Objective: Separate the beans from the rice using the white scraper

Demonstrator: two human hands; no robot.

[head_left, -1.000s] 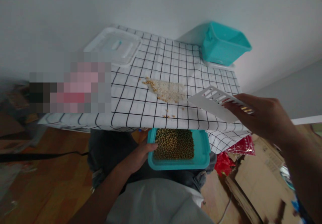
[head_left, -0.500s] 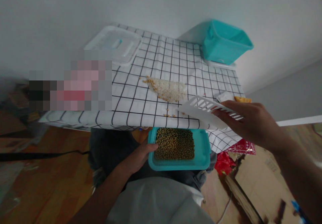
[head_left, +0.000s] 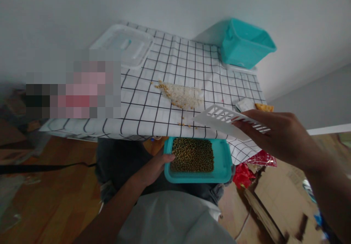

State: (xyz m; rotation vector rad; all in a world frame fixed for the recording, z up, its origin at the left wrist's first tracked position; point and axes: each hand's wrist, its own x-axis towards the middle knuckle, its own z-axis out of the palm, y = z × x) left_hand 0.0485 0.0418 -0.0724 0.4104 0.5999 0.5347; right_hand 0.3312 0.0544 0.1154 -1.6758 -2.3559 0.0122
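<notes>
At the table's front edge, my left hand (head_left: 156,167) grips the left rim of a teal plastic container (head_left: 223,158). Small greenish-brown beans (head_left: 192,156) fill most of its bottom. My right hand (head_left: 274,136) is closed on a flat white slotted plastic piece (head_left: 215,118), tilted over the front right of the table. Left of that piece lies a patch of pale grains (head_left: 186,94) with yellowish kernels along its left and lower edges. A few loose kernels (head_left: 182,124) are scattered near the front edge.
A white and black checked cloth (head_left: 175,59) covers the table. A clear lid (head_left: 134,46) lies back left; a teal bin (head_left: 246,45) stands back right. A blurred pinkish patch (head_left: 85,90) covers the left end. Cardboard (head_left: 282,196) and red plastic (head_left: 242,174) are on the floor at right.
The teal container has shifted slightly right with my left hand. The white slotted piece has hardly moved in my right hand. The grain patch looks the same.
</notes>
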